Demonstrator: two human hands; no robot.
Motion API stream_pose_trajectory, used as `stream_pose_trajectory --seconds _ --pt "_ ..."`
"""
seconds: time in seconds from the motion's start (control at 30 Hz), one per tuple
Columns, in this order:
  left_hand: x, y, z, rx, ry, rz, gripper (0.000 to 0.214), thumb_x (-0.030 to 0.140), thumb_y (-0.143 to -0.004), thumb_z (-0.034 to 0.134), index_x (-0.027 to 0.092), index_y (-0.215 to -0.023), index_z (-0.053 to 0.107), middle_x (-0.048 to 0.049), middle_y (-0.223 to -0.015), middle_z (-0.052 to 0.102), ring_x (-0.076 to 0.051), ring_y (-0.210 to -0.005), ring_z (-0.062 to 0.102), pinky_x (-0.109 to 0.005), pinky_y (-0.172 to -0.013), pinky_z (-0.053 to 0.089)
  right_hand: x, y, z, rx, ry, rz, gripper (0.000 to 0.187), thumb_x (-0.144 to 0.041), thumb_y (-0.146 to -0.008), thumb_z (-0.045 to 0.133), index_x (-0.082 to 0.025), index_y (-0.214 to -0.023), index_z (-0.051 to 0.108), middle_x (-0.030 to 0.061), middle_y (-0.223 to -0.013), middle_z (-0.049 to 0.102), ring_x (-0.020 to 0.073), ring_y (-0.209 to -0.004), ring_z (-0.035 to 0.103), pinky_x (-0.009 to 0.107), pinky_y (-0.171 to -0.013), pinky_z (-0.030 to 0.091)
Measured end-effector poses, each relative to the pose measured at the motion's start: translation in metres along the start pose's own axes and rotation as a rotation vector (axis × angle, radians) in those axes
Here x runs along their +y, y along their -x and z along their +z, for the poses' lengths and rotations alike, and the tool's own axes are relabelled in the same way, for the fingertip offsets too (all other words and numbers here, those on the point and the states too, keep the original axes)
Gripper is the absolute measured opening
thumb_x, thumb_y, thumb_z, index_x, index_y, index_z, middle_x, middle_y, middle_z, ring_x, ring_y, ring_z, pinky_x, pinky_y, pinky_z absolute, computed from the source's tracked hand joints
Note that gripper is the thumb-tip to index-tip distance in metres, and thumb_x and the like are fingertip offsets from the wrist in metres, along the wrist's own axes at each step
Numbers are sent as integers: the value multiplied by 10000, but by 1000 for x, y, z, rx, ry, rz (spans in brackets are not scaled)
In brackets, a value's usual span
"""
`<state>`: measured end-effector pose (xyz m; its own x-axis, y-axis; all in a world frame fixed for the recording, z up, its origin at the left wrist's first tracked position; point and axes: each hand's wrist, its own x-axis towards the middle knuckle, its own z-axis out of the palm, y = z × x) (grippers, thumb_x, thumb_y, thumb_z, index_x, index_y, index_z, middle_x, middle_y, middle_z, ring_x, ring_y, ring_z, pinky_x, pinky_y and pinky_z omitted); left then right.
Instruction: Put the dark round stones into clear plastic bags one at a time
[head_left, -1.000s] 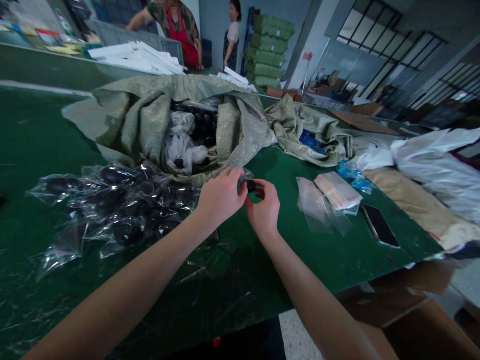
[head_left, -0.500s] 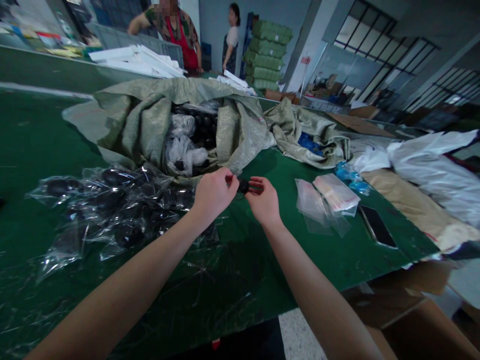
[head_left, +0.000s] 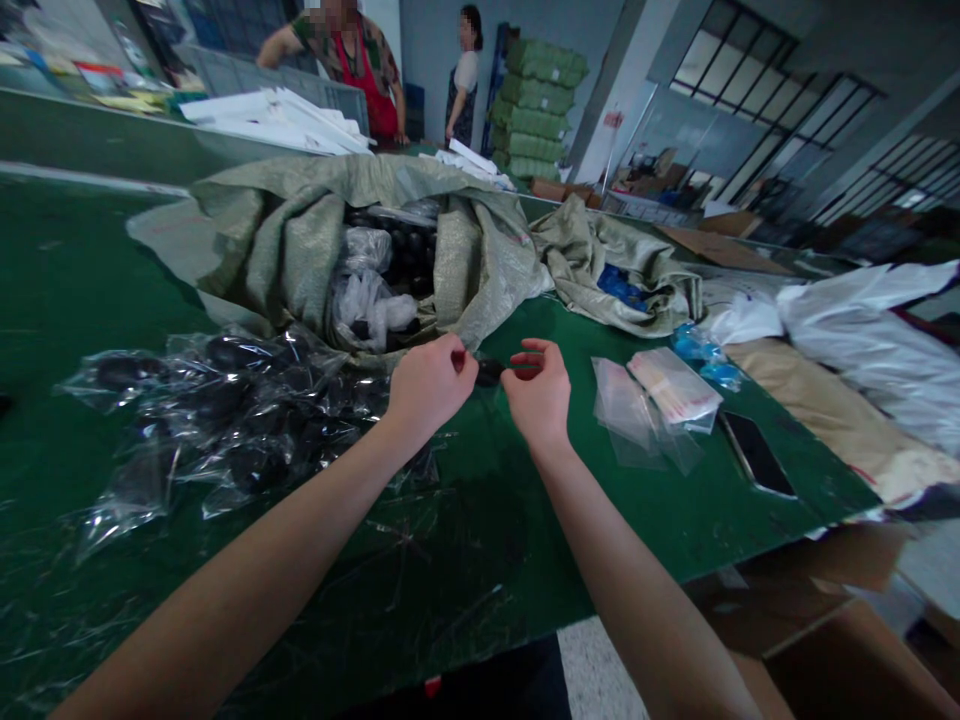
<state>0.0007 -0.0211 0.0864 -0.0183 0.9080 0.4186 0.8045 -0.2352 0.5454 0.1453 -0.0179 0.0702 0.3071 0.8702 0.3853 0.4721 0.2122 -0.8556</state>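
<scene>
My left hand point(head_left: 429, 385) is closed in a pinch on a small black round piece point(head_left: 489, 372), held just above the green table point(head_left: 675, 500). My right hand point(head_left: 538, 392) is closed on the same piece from the right, its fingers curled; a thin clear film seems to lie around the piece. Behind my hands lies an open grey-green woven sack point(head_left: 300, 235) with more black pieces and crumpled plastic inside. To the left sits a heap of clear bags holding black pieces point(head_left: 225, 410).
A stack of small clear bags point(head_left: 664, 395) and a dark phone point(head_left: 756, 452) lie to the right. A second sack point(head_left: 607, 260), white sheets point(head_left: 870, 330) and a brown box point(head_left: 817, 620) are nearby. Two people stand at the far table point(head_left: 352, 60).
My hands have drifted slightly up and away from me with the black piece. The right hand's fingers have spread a little to the right.
</scene>
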Motion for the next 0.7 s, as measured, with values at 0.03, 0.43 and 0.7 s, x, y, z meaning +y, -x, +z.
stream_pose_trajectory --seconds 0.03,0.43,0.7 --pt "0 0 0 3 10 -11 192 296 -836 518 189 -796 672 -71 -803 725 -200 -739 664 -305 -690 488 -6 1 -2 7 6 -34 379 -144 -644 591 -198 -1018 555 -1 -827 644 127 -612 603 288 -621 501" --pt "-1 -7 -3 27 100 -116 232 303 -818 491 177 -685 634 -51 -661 674 -170 -599 592 -284 -595 432 -16 4 -2 -10 -10 13 298 -165 -640 613 -191 -929 546 -2 -798 608 119 -584 555 282 -571 469" --pt "3 -3 -10 -109 45 76 237 286 -877 450 176 -784 638 -51 -723 665 -162 -620 584 -278 -602 422 -18 16 -9 -99 42 19 310 -171 -644 610 -192 -945 540 8 -856 609 118 -581 555 293 -591 467"
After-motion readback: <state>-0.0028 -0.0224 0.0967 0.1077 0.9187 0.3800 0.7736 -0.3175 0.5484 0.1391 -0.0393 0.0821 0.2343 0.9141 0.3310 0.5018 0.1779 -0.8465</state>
